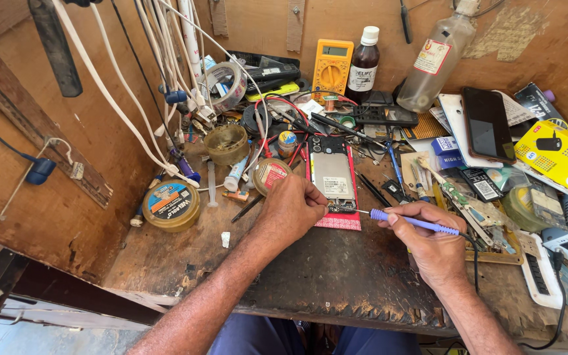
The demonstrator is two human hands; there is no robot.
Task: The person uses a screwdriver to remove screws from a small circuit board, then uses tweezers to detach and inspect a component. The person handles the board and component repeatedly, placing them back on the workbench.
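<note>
We see the right hand [434, 244] with fingers closed around a purple soldering iron [414, 222], tip at the opened phone [332, 174] (back removed); the left hand [292, 209] is curled, steadying its lower edge on the worktop [336, 269].

On the worktop [336, 276] I see the opened phone [332, 174] lying on a mat [338, 221] at centre, my left hand [292, 209] at its left edge, the soldering iron [410, 221] to its right, the multimeter [332, 67] behind, and the round tin [170, 205] far left.
</note>
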